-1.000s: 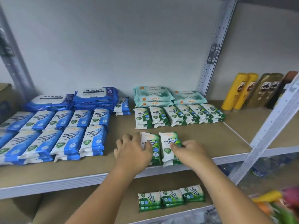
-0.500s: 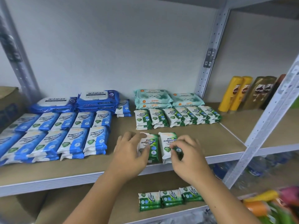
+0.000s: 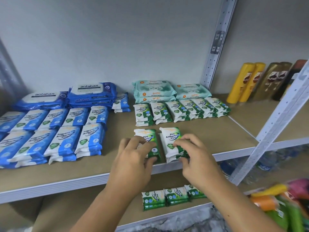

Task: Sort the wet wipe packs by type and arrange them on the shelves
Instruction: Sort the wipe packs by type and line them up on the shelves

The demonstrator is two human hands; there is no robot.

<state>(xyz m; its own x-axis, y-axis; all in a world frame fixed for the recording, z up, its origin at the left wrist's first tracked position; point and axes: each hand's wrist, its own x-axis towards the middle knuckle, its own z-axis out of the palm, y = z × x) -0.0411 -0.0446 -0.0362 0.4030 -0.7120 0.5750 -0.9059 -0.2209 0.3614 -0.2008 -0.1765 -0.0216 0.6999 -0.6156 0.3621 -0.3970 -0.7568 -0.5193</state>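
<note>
Left pine pack point(image 3: 145, 133), right pine pack point(image 3: 172, 135): side by side at front edge of middle shelf point(image 3: 209, 131). Left grip point(image 3: 132, 163) curled round the former; right grip point(image 3: 195, 158) pinching the latter.

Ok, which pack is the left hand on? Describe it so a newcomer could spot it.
On the upper shelf, in front of the row of green Pine packs, two more sit alone near the front edge. The left hand grips the left pack, nearer the blue packs; the right hand grips the right pack.
</note>
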